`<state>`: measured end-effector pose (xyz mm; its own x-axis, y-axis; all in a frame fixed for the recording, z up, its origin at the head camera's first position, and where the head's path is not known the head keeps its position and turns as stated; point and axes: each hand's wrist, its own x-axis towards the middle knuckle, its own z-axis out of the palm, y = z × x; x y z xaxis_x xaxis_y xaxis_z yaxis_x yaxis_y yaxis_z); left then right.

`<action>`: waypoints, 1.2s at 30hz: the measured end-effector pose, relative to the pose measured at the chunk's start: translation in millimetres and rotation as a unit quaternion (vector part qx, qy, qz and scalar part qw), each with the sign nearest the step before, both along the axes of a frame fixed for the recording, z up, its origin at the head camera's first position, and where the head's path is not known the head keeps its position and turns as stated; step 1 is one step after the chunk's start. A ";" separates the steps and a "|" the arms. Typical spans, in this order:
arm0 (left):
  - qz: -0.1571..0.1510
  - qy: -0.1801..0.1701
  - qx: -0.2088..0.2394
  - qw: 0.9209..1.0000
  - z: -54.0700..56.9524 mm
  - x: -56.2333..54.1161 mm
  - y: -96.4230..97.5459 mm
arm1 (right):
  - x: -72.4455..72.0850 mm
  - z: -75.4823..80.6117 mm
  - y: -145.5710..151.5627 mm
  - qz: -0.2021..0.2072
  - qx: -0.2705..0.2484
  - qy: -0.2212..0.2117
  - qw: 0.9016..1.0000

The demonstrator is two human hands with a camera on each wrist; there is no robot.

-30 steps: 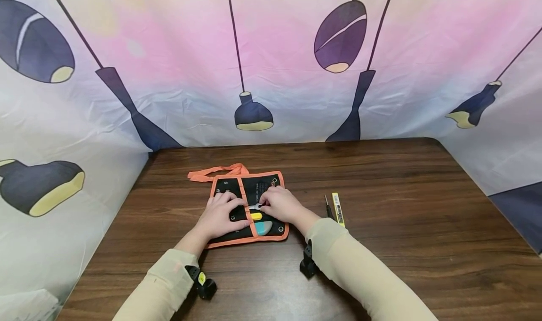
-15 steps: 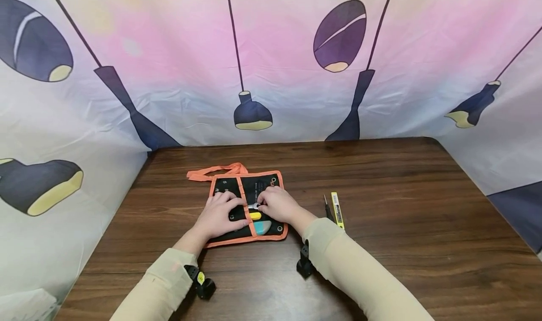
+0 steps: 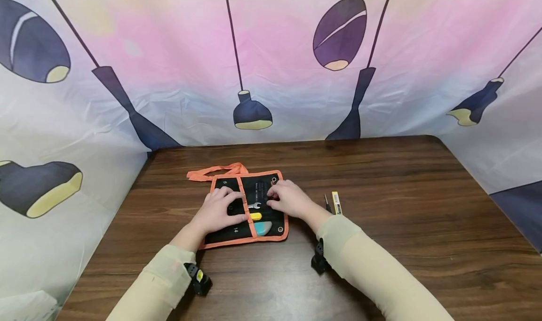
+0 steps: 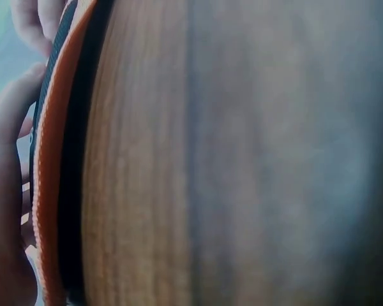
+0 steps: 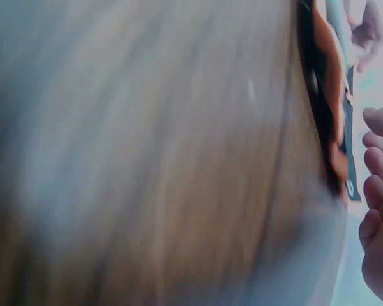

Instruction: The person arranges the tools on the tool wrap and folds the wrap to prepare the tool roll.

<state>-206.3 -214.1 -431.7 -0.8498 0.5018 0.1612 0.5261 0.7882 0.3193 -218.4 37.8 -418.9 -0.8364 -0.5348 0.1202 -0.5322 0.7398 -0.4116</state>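
Note:
A black tool pouch (image 3: pixel 262 189) with orange edging and numbered pockets lies flat on the table. My left hand (image 3: pixel 220 210) rests on its left part, thumb and fingers spread by the orange pocket band. From that band stick out a wrench (image 3: pixel 255 205), a yellow-ended tool (image 3: pixel 256 216) and a teal-and-grey tool end (image 3: pixel 263 228); their lower parts are hidden in the pockets. Just right of the wrench, my right hand (image 3: pixel 292 199) is over the pouch's right side with fingers loosely bent and nothing seen in them. The right wrist view shows those fingers (image 5: pixel 378 162) beside the pouch edge.
A small dark screwdriver (image 3: pixel 327 203) and a narrow yellow packet (image 3: pixel 336 202) lie right of the pouch, partly behind the right forearm. An orange strap (image 3: pixel 218 170) trails from the pouch's far edge. The brown table (image 3: pixel 402 194) meets a printed cloth backdrop (image 3: pixel 186 76).
My right hand has drawn off the wrench to the right, and the wrench head now shows. My left hand has shifted slightly left and down along the pouch.

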 end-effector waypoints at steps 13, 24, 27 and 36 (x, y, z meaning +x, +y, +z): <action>0.001 -0.028 -0.021 0.999 -5.3 -11.8 -1.6 | 4.2 9.8 60.9 -0.082 -0.029 -0.012 0.996; 0.013 -0.032 -0.023 0.999 -7.5 -10.8 -3.3 | 14.7 11.8 100.7 -0.097 -0.041 -0.013 0.994; 0.007 -0.028 -0.029 0.999 -7.9 -11.3 -3.2 | 17.0 9.3 112.2 -0.107 -0.043 -0.011 0.993; 0.004 -0.024 -0.040 0.999 -8.6 -11.0 -3.2 | 26.6 -1.4 144.2 -0.135 -0.058 0.007 0.989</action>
<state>-217.3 -217.4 -440.3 -0.8595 0.5049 0.0797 0.5055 0.8162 0.2798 -191.9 182.0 -420.3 -0.9448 -0.2736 0.1803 -0.3275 0.8039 -0.4964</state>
